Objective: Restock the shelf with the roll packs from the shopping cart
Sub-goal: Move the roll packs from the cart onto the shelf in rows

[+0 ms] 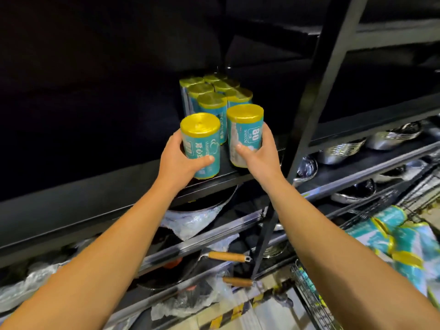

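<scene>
Two teal roll packs with yellow tops are upright at the front of the black shelf (pixel 114 186). My left hand (pixel 181 160) grips the left roll pack (pixel 201 136) at the shelf's front edge. My right hand (pixel 260 153) grips the right roll pack (pixel 245 129), which stands a little further in. Behind them several more roll packs (pixel 214 96) stand in two rows on the same shelf. At the lower right, the wire shopping cart (pixel 307 289) holds more teal and yellow roll packs (pixel 404 241).
A black shelf upright (pixel 316 91) rises just right of my right hand. Lower shelves carry pans with wooden handles (pixel 226 256) and plastic-wrapped cookware (pixel 197 222). Metal bowls and ladles (pixel 342 148) fill the shelves on the right. Yellow-black floor tape (pixel 228 315) runs below.
</scene>
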### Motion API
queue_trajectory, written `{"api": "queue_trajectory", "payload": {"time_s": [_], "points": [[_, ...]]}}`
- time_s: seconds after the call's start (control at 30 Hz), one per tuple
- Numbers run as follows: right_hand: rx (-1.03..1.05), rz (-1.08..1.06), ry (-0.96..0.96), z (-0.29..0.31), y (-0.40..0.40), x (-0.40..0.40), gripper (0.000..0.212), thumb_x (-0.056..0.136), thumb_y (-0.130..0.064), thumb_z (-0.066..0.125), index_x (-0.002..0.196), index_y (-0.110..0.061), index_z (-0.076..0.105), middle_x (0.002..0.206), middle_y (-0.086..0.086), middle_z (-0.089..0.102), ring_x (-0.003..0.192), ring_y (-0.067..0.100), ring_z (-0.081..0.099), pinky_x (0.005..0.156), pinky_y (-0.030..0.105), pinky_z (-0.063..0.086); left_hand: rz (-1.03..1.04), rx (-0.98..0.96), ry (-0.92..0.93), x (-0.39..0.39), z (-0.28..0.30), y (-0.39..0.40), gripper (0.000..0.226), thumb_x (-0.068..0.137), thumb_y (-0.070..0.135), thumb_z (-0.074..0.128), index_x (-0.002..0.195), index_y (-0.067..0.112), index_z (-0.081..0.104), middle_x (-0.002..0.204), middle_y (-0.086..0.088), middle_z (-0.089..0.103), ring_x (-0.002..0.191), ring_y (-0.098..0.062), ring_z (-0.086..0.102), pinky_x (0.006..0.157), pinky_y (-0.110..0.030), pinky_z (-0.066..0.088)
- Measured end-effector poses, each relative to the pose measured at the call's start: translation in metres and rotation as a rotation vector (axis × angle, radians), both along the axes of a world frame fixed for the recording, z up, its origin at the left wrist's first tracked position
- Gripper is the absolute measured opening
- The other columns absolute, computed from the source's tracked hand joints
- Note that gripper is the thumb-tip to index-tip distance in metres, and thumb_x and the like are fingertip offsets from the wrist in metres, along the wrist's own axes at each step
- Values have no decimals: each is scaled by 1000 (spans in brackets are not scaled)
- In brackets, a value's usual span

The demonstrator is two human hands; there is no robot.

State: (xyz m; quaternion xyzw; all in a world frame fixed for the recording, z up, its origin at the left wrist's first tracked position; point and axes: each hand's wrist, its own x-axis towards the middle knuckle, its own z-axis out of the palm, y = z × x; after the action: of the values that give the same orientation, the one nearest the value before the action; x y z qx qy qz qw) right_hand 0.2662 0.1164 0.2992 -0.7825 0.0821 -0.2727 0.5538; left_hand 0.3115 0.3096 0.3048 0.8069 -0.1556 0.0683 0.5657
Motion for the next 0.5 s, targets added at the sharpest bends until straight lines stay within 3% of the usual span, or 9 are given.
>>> {"api": "queue_trajectory", "payload": {"time_s": [0.13, 0.23, 0.3, 0.4, 0.5], "points": [[8, 12, 42, -18, -1, 7, 72, 90, -12, 70, 151, -21, 32, 135, -13, 54, 115, -12, 54, 99, 15, 44, -80, -27, 3, 14, -13, 1, 74, 73, 7, 86, 134, 22, 48, 117, 16, 59, 96, 24, 54, 77, -1, 44], [-19, -17, 64, -21, -1, 7, 90, 89, -25, 71, 159, -18, 15, 150, -6, 45, 132, 4, 49, 111, 32, 43, -107, -19, -9, 15, -17, 3, 78, 72, 9, 86, 133, 31, 43, 119, 22, 55, 101, 22, 54, 78, 0, 43], [-17, -95, 56, -19, 3, 6, 98, 86, -24, 76, 160, -17, 13, 154, -1, 38, 137, 10, 44, 112, 32, 40, -95, 7, -49, 13, -17, 4, 83, 70, 19, 89, 136, 35, 40, 125, 17, 51, 111, 12, 53, 86, -6, 44], [-94, -237, -21, -22, 12, 4, 90, 80, -24, 79, 153, -16, 28, 144, 4, 38, 132, 18, 44, 109, 35, 43, 1, 71, -116, 7, -19, 6, 89, 67, 28, 90, 141, 25, 40, 128, 3, 42, 110, -6, 50, 91, -24, 47], [-177, -344, -63, -31, 16, 9, 76, 80, -28, 79, 144, -15, 39, 134, 7, 42, 124, 24, 48, 104, 45, 45, 28, 109, -127, 8, -20, 5, 78, 70, 25, 87, 136, 19, 45, 121, 1, 43, 94, 0, 50, 81, -24, 51]]}}
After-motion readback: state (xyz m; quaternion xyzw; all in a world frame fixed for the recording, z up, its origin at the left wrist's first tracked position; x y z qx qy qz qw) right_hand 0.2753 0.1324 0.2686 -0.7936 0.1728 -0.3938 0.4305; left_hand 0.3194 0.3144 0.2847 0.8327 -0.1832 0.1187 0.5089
